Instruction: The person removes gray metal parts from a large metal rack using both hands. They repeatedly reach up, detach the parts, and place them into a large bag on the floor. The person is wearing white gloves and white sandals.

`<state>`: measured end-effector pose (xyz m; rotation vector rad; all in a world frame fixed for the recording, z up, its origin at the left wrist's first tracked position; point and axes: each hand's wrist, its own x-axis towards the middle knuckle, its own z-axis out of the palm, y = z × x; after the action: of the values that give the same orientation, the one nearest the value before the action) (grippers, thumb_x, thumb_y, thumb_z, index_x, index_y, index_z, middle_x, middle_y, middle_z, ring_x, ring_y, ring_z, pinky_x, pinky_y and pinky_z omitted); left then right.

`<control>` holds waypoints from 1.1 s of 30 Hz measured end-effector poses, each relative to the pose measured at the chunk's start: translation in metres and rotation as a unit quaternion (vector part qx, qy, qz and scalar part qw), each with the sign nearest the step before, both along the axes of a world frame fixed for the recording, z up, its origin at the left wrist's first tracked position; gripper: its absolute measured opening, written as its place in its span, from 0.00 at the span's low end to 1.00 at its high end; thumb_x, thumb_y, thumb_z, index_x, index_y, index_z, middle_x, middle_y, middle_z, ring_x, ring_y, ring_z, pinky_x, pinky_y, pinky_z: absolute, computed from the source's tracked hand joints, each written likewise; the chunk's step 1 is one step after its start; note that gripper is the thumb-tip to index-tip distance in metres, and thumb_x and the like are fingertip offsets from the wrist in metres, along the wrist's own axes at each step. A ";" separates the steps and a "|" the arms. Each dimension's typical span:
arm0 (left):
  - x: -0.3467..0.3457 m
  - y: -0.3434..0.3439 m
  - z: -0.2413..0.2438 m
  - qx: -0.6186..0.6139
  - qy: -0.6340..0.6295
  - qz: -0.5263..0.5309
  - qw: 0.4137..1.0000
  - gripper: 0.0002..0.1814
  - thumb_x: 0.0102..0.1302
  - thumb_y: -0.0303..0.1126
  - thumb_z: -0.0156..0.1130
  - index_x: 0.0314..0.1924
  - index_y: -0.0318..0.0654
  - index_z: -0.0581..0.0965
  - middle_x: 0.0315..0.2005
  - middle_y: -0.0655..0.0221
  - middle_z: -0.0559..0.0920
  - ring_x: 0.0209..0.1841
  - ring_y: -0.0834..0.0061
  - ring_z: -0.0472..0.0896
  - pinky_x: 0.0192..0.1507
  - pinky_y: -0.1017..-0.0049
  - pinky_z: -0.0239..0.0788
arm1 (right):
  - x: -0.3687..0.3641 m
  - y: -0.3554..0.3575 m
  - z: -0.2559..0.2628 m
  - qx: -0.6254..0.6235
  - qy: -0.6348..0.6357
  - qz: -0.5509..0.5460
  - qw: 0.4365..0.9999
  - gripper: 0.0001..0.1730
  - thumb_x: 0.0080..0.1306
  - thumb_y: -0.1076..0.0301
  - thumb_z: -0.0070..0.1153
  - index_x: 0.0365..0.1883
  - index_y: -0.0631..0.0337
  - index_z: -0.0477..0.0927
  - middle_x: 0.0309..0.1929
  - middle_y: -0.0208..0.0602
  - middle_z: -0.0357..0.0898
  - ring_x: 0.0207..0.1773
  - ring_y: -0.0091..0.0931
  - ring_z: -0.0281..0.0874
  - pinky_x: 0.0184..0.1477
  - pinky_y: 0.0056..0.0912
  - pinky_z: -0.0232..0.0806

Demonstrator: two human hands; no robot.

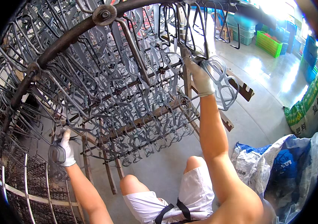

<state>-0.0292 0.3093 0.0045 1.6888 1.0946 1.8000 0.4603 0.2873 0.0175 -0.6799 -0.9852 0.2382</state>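
Both my hands wear pale gloves. My right hand, arm outstretched, grips a dark hooked rod end at the right side of the rack; grey frame-shaped parts hang beside it. Low at the left, my left hand is closed round the end of a similar rod, with a grey rounded frame part next to it. Between my hands many grey frame-like parts hang in rows on dark bars. Above them runs a thick dark metal bar with bent hooks.
A wire-mesh rack stands at the lower left. Notched wooden beams stick out at right. Woven sacks lie near my right side. A green crate and blue crates stand at the back right. My knees are below the rack.
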 end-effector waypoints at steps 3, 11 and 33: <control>-0.010 0.022 -0.020 0.003 -0.134 -0.062 0.989 0.12 0.61 0.33 0.61 0.43 0.37 0.76 0.28 0.77 0.75 0.32 0.83 0.71 0.37 0.84 0.59 | -0.005 -0.008 0.007 -0.053 0.054 -0.006 0.997 0.38 0.56 0.79 0.58 0.63 0.68 0.55 0.40 0.33 0.76 0.36 0.18 0.72 0.38 0.19 0.67; 0.012 -0.012 -0.032 -0.040 -0.168 -0.146 0.974 0.15 0.67 0.46 0.54 0.34 0.42 0.74 0.26 0.74 0.75 0.21 0.87 0.67 0.20 0.85 0.52 | -0.042 -0.050 -0.033 -0.027 -0.084 -0.005 0.996 0.34 0.55 0.79 0.55 0.61 0.59 0.59 0.52 0.39 0.71 0.39 0.18 0.69 0.39 0.18 0.64; 0.137 -0.019 -0.024 0.110 -0.015 -0.081 0.991 0.27 0.58 0.30 0.62 0.57 0.38 0.65 0.32 0.73 0.74 0.29 0.83 0.72 0.34 0.80 0.67 | -0.111 0.005 -0.032 -0.050 0.019 0.151 0.987 0.42 0.51 0.81 0.58 0.63 0.56 0.54 0.44 0.33 0.76 0.39 0.19 0.72 0.40 0.21 0.67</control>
<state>0.1081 0.2902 -0.0197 1.8114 0.7454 1.8904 0.3492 0.2920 -0.0142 -0.6133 -1.0438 0.5675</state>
